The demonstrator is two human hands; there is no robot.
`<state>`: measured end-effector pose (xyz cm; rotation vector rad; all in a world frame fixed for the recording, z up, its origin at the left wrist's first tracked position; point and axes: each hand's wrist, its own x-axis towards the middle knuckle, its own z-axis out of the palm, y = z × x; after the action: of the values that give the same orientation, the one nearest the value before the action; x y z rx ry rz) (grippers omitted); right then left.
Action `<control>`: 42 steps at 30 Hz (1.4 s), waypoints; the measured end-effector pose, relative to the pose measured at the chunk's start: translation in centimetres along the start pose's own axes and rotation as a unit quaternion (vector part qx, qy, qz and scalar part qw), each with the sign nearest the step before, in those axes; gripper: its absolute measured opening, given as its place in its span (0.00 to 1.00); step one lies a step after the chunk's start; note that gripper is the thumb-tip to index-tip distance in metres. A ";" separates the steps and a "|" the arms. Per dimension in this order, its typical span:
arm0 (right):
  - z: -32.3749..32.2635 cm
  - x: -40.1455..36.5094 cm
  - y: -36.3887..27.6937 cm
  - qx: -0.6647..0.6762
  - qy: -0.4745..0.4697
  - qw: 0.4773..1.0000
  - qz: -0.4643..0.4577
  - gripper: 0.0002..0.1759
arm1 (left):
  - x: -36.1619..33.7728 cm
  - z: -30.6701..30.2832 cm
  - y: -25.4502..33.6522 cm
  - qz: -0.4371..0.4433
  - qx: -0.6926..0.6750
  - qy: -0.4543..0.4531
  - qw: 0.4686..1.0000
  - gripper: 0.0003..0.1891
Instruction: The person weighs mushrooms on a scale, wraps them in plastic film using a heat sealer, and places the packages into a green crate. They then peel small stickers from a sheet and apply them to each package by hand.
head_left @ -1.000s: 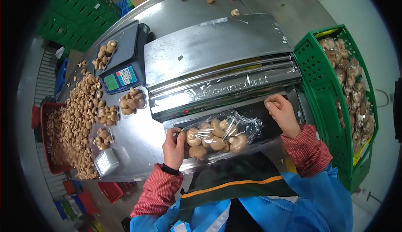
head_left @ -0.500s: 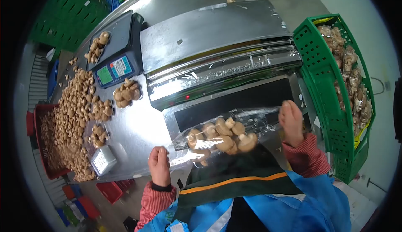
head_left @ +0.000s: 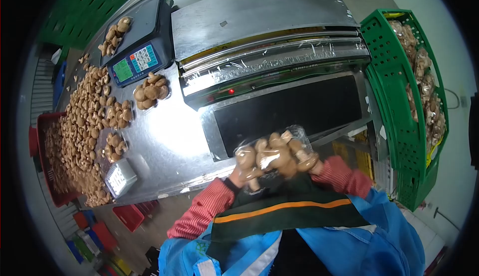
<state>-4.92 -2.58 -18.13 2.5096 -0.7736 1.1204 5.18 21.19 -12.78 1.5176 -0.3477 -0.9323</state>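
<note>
A film-wrapped tray of mushrooms (head_left: pixel 274 157) is held up in front of my apron, close to the front edge of the bench. My left hand (head_left: pixel 238 177) grips its left end, and my right hand (head_left: pixel 318 168) grips the right end; most fingers are hidden beneath or behind the pack. Shiny clear film lies over the brown caps. Just beyond the pack is the black plate (head_left: pixel 289 111) of the film-wrapping machine (head_left: pixel 269 51), where a small red light glows.
A digital scale (head_left: pixel 133 61) bears a tray of mushrooms (head_left: pixel 116 35). Other filled trays (head_left: pixel 151 91) stand beside a large heap of loose mushrooms (head_left: pixel 85 121) and a stack of clear trays (head_left: pixel 120 178). At right, a green crate (head_left: pixel 394 106) holds wrapped packs; a red crate (head_left: pixel 45 151) is at left.
Both hands have drawn inward from the stretched film ends to the tray's sides. The film now sits close around the mushrooms, and the pack has come off the machine's front toward my body.
</note>
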 end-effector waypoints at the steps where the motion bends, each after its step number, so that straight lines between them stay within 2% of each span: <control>1: 0.4 2.1 -2.3 -0.193 0.188 0.953 -0.139 0.16 | 0.3 0.5 1.1 -0.017 0.039 -0.019 0.999 0.13; 3: -0.7 4.0 -3.7 -0.202 0.255 0.892 -0.314 0.19 | 0.8 0.9 4.6 -0.047 0.120 -0.054 0.990 0.14; 4: -2.4 3.8 -3.8 -0.025 0.137 0.926 -0.351 0.19 | 0.6 1.1 6.5 -0.064 0.159 -0.071 0.983 0.15; 5: -4.0 5.9 -4.1 0.146 -0.028 0.915 -0.375 0.19 | -0.1 1.1 8.3 0.141 0.229 -0.066 0.961 0.16; 6: -5.6 8.0 -4.3 0.375 -0.220 0.840 -0.324 0.18 | -0.8 1.2 10.2 0.338 0.304 -0.015 0.890 0.18; 7: -7.1 10.1 -4.6 0.506 -0.353 0.754 -0.227 0.18 | -1.4 0.7 10.2 0.370 0.296 0.007 0.881 0.17; 8: -7.2 11.0 -4.9 0.636 -0.564 0.519 -0.093 0.19 | -1.9 0.2 10.2 0.403 0.287 0.031 0.868 0.17; 9: -8.4 12.4 -5.2 0.712 -0.628 0.313 -0.001 0.18 | -2.2 0.0 10.3 0.437 0.277 0.054 0.854 0.16; 10: -9.7 13.9 -5.5 0.723 -0.674 0.105 0.112 0.18 | -2.4 0.1 12.6 0.474 0.265 0.056 0.838 0.14; 11: -10.9 13.7 -6.1 0.721 -0.678 0.052 0.135 0.20 | -2.9 0.3 14.3 0.484 0.242 0.067 0.838 0.13; 12: -12.2 13.4 -6.7 0.714 -0.682 -0.001 0.158 0.21 | -3.1 0.0 15.2 0.478 0.261 0.041 0.838 0.14; 13: -12.4 13.2 -7.4 0.706 -0.699 0.019 0.116 0.21 | -3.3 -0.8 16.1 0.473 0.280 0.012 0.835 0.16; 14: -12.6 12.9 -8.1 0.697 -0.713 0.039 0.072 0.21 | -3.9 -2.2 17.6 0.340 0.272 -0.156 0.887 0.17; 15: -13.4 13.8 -8.1 0.707 -0.704 0.030 0.063 0.19 | -4.6 -2.8 17.9 0.216 0.172 -0.246 0.929 0.23; 16: -14.1 14.6 -8.0 0.716 -0.696 0.021 0.054 0.17 | -5.3 -3.0 17.6 0.130 -0.003 -0.264 0.956 0.27; 18: -15.7 15.4 -7.0 0.735 -0.655 -0.098 0.142 0.19 | -6.7 -3.0 18.5 -0.016 -0.125 -0.302 0.945 0.35; 20: -16.7 14.9 -5.6 0.769 -0.557 -0.261 0.174 0.21 | -6.0 -2.3 19.0 0.177 -0.018 -0.360 0.916 0.37; 21: -16.3 14.3 -5.0 0.801 -0.521 -0.258 0.144 0.21 | -6.3 -2.7 18.8 0.105 -0.007 -0.362 0.926 0.40; 22: -15.3 13.5 -4.1 0.842 -0.494 -0.183 0.112 0.22 | -6.6 -2.5 18.4 -0.020 -0.071 -0.314 0.947 0.41; 23: -14.0 12.6 -2.9 0.869 -0.478 -0.083 0.093 0.23 | -7.0 -2.4 17.8 -0.147 -0.130 -0.257 0.946 0.43; 24: -12.9 11.5 -1.5 0.877 -0.470 0.025 0.092 0.23 | -6.2 -2.4 15.6 -0.083 -0.149 -0.247 0.954 0.43; 26: -10.9 10.3 1.5 0.798 -0.541 0.224 0.144 0.26 | -4.1 -0.4 16.2 -0.078 -0.188 -0.196 0.959 0.40; 27: -10.2 9.9 2.9 0.771 -0.556 0.247 0.187 0.29 | -2.8 1.0 16.2 -0.066 -0.203 -0.169 0.962 0.39; 28: -10.8 11.3 4.7 0.826 -0.511 0.123 0.206 0.37 | -1.5 2.4 16.2 -0.055 -0.219 -0.144 0.963 0.37; 29: -10.9 12.6 5.3 0.878 -0.421 0.138 0.180 0.39 | -0.1 3.5 15.9 -0.036 -0.210 -0.145 0.966 0.34; 31: -10.8 13.3 7.2 0.866 -0.356 0.200 0.290 0.36 | 2.8 6.9 17.1 0.013 -0.164 -0.178 0.970 0.30; 32: -10.2 14.4 7.9 0.836 -0.297 0.326 0.325 0.33 | 4.7 8.2 17.2 0.019 -0.100 -0.189 0.977 0.27; 33: -10.6 16.0 9.3 0.812 -0.236 0.374 0.381 0.30 | 6.5 10.2 18.2 0.029 -0.059 -0.212 0.975 0.25; 34: -11.4 18.4 11.1 0.793 -0.165 0.434 0.395 0.25 | 7.9 12.8 19.6 0.036 -0.070 -0.243 0.967 0.25; 35: -11.8 20.3 13.4 0.782 -0.147 0.448 0.408 0.21 | 9.0 15.3 20.8 0.044 -0.080 -0.272 0.958 0.25; 36: -10.5 21.1 16.1 0.766 -0.130 0.485 0.402 0.20 | 10.0 17.3 21.1 0.085 -0.058 -0.264 0.959 0.25; 37: -10.1 22.8 18.4 0.757 -0.080 0.485 0.430 0.22 | 10.8 19.1 21.4 0.127 -0.036 -0.254 0.958 0.25; 38: -10.2 24.5 21.0 0.750 -0.051 0.505 0.423 0.24 | 11.1 20.5 22.0 0.111 -0.073 -0.270 0.954 0.24; 40: -8.1 27.7 26.9 0.711 -0.025 0.529 0.463 0.24 | 12.0 20.5 21.8 0.081 -0.047 -0.310 0.946 0.23; 41: -5.1 27.7 30.5 0.671 -0.013 0.584 0.455 0.25 | 12.2 20.4 21.3 0.065 -0.035 -0.328 0.942 0.22; 42: -2.8 28.0 33.8 0.580 -0.050 0.624 0.521 0.29 | 12.0 20.3 20.7 0.038 -0.042 -0.293 0.954 0.20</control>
<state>-10.64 -38.85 6.09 2.9358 -2.3403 2.4939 4.30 -5.28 4.11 1.1150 -0.7747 -1.3108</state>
